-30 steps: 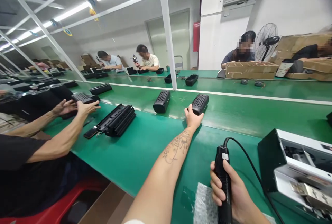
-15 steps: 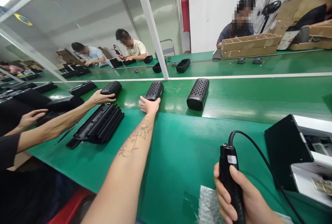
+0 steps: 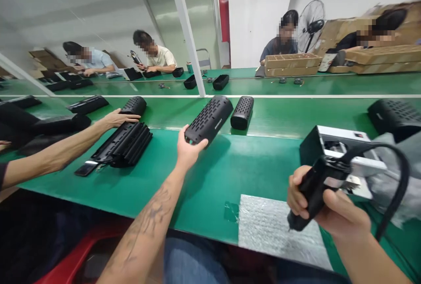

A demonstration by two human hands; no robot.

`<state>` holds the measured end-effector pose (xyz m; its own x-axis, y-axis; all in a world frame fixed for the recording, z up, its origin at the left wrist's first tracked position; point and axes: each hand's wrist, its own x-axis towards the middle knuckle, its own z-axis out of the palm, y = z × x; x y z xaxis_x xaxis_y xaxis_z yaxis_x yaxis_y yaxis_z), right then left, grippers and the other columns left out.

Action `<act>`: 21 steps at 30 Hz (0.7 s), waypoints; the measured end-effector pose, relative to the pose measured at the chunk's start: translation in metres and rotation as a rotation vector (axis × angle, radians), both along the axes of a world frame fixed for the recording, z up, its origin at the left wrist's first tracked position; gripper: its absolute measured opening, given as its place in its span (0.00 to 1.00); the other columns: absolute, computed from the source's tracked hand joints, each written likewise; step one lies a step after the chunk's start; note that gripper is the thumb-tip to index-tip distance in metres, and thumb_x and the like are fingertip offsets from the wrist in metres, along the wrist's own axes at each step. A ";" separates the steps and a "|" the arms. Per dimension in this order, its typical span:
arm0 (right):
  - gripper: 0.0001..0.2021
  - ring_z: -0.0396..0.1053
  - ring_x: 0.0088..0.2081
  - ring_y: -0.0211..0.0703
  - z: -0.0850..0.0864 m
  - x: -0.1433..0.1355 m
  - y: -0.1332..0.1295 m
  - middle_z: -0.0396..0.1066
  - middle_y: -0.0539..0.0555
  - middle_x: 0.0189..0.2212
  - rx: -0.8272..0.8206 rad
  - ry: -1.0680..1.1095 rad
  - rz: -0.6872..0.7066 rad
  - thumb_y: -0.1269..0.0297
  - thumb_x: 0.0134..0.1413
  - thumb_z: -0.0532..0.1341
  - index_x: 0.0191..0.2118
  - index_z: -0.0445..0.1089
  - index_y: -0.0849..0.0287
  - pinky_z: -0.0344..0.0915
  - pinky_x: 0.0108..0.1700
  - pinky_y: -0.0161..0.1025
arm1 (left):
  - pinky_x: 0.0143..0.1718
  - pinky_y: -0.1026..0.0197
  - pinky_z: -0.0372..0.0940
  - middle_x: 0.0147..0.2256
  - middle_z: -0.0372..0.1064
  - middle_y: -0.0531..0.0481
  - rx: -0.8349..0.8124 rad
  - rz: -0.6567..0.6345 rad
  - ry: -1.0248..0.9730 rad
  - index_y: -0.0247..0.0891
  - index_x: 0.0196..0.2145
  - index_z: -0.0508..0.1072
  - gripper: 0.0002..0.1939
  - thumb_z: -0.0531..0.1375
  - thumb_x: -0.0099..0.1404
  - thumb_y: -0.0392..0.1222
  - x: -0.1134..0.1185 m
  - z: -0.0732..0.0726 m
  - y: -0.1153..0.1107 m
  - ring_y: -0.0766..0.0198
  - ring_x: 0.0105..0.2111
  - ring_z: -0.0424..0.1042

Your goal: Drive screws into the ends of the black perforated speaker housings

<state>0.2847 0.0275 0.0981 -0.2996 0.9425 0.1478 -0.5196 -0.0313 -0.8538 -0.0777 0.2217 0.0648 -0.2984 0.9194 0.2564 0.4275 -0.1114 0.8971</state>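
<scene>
My left hand [image 3: 190,148] grips the near end of a black perforated housing [image 3: 212,118], which is tilted above the green bench. Its far end is close to a second perforated housing [image 3: 242,113] standing on the raised green strip. In my right hand [image 3: 329,207] is a black corded electric screwdriver [image 3: 317,192], its tip pointing down over a bubble-wrap sheet [image 3: 263,220]. The fingers wrap around its body, and the thick cord loops off to the right.
A white and black machine [image 3: 342,143] stands at the right, beside another dark housing [image 3: 394,117]. At left, a co-worker's hand [image 3: 120,118] touches a housing near stacked black parts [image 3: 128,145]. A white post [image 3: 187,34] rises beyond the strip.
My left hand has lifted the housing off the strip and brought it nearer. The screwdriver has swung from upright to tip-down. The view has shifted right.
</scene>
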 end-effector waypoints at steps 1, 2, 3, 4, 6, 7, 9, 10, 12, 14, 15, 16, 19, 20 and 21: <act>0.20 0.68 0.25 0.42 0.012 0.012 -0.006 0.69 0.54 0.28 0.086 -0.089 -0.118 0.47 0.64 0.65 0.52 0.74 0.57 0.65 0.28 0.39 | 0.66 0.49 0.70 0.63 0.70 0.41 0.030 -0.093 0.029 0.41 0.68 0.65 0.51 0.78 0.49 0.40 0.001 -0.001 -0.028 0.46 0.62 0.74; 0.19 0.69 0.23 0.43 0.024 0.023 -0.010 0.70 0.55 0.27 0.159 -0.172 -0.284 0.49 0.63 0.65 0.50 0.75 0.58 0.65 0.26 0.40 | 0.65 0.46 0.71 0.63 0.71 0.42 0.028 -0.183 0.054 0.42 0.68 0.66 0.52 0.79 0.47 0.42 0.003 -0.003 -0.056 0.44 0.62 0.74; 0.17 0.69 0.21 0.45 0.034 0.033 -0.012 0.70 0.54 0.25 0.220 -0.239 -0.489 0.51 0.61 0.66 0.47 0.77 0.60 0.65 0.23 0.41 | 0.63 0.45 0.74 0.62 0.71 0.41 -0.004 -0.274 0.062 0.43 0.69 0.65 0.54 0.79 0.47 0.44 0.006 -0.006 -0.082 0.42 0.61 0.75; 0.15 0.68 0.19 0.46 0.044 0.042 -0.013 0.69 0.54 0.22 0.271 -0.285 -0.707 0.53 0.59 0.68 0.43 0.77 0.61 0.66 0.21 0.42 | 0.60 0.44 0.76 0.63 0.71 0.41 -0.050 -0.379 0.069 0.44 0.70 0.64 0.54 0.79 0.48 0.45 0.009 -0.010 -0.107 0.41 0.61 0.75; 0.11 0.66 0.17 0.45 0.056 0.057 -0.007 0.67 0.51 0.20 0.356 -0.325 -1.070 0.57 0.55 0.69 0.36 0.75 0.61 0.67 0.20 0.43 | 0.60 0.43 0.76 0.64 0.70 0.40 -0.128 -0.575 0.067 0.44 0.72 0.62 0.53 0.77 0.52 0.45 0.018 -0.019 -0.148 0.41 0.61 0.76; 0.10 0.65 0.16 0.44 0.059 0.063 -0.003 0.67 0.50 0.19 0.385 -0.328 -1.181 0.59 0.54 0.69 0.34 0.74 0.60 0.67 0.19 0.42 | 0.61 0.43 0.75 0.65 0.69 0.39 -0.154 -0.662 0.062 0.45 0.72 0.61 0.53 0.77 0.53 0.45 0.023 -0.022 -0.164 0.41 0.62 0.75; 0.08 0.64 0.16 0.43 0.058 0.073 0.007 0.66 0.48 0.19 0.422 -0.332 -1.249 0.60 0.55 0.66 0.34 0.72 0.59 0.66 0.19 0.41 | 0.65 0.43 0.73 0.67 0.67 0.39 -0.176 -0.799 0.046 0.46 0.72 0.61 0.52 0.76 0.53 0.42 0.033 -0.028 -0.186 0.42 0.63 0.74; 0.08 0.64 0.16 0.43 0.055 0.077 0.012 0.66 0.47 0.18 0.425 -0.342 -1.249 0.60 0.55 0.66 0.34 0.71 0.59 0.66 0.19 0.41 | 0.66 0.42 0.72 0.68 0.66 0.39 -0.180 -0.851 0.037 0.47 0.71 0.61 0.52 0.75 0.52 0.40 0.038 -0.029 -0.194 0.42 0.64 0.74; 0.09 0.65 0.15 0.43 0.046 0.083 0.018 0.66 0.48 0.18 0.413 -0.368 -1.224 0.59 0.55 0.66 0.34 0.71 0.59 0.65 0.19 0.41 | 0.67 0.41 0.71 0.68 0.65 0.39 -0.178 -0.933 0.017 0.47 0.71 0.60 0.52 0.74 0.52 0.37 0.046 -0.030 -0.202 0.42 0.64 0.73; 0.09 0.65 0.16 0.44 0.038 0.086 0.020 0.66 0.49 0.18 0.396 -0.391 -1.187 0.59 0.56 0.66 0.33 0.72 0.60 0.65 0.20 0.41 | 0.68 0.40 0.69 0.68 0.64 0.40 -0.172 -0.990 0.019 0.47 0.71 0.60 0.52 0.73 0.51 0.34 0.052 -0.029 -0.205 0.42 0.65 0.72; 0.09 0.66 0.16 0.44 0.035 0.086 0.020 0.66 0.49 0.18 0.392 -0.397 -1.172 0.59 0.56 0.66 0.33 0.72 0.60 0.65 0.20 0.41 | 0.69 0.39 0.67 0.69 0.63 0.40 -0.166 -1.007 0.033 0.47 0.71 0.61 0.52 0.72 0.51 0.33 0.053 -0.028 -0.205 0.42 0.65 0.71; 0.08 0.66 0.16 0.44 0.033 0.086 0.018 0.66 0.49 0.18 0.387 -0.401 -1.158 0.60 0.56 0.65 0.33 0.72 0.60 0.65 0.20 0.41 | 0.70 0.38 0.66 0.69 0.62 0.40 -0.160 -1.018 0.055 0.47 0.71 0.61 0.52 0.72 0.51 0.32 0.055 -0.028 -0.205 0.42 0.66 0.70; 0.08 0.66 0.15 0.44 0.032 0.085 0.010 0.66 0.49 0.18 0.380 -0.410 -1.121 0.60 0.57 0.65 0.33 0.72 0.60 0.64 0.19 0.42 | 0.71 0.38 0.64 0.70 0.59 0.40 -0.143 -1.042 0.112 0.48 0.71 0.60 0.51 0.72 0.51 0.33 0.057 -0.028 -0.206 0.42 0.67 0.67; 0.09 0.66 0.15 0.45 0.033 0.084 0.007 0.66 0.49 0.18 0.382 -0.416 -1.113 0.60 0.57 0.66 0.34 0.73 0.61 0.64 0.19 0.42 | 0.72 0.37 0.63 0.71 0.57 0.39 -0.127 -1.051 0.118 0.48 0.71 0.60 0.51 0.71 0.52 0.33 0.057 -0.030 -0.207 0.41 0.69 0.66; 0.09 0.66 0.15 0.45 0.035 0.083 0.004 0.67 0.50 0.18 0.391 -0.421 -1.109 0.59 0.56 0.67 0.34 0.74 0.61 0.64 0.18 0.42 | 0.72 0.36 0.62 0.72 0.55 0.38 -0.103 -1.052 0.121 0.47 0.72 0.58 0.51 0.70 0.53 0.33 0.058 -0.032 -0.207 0.40 0.70 0.63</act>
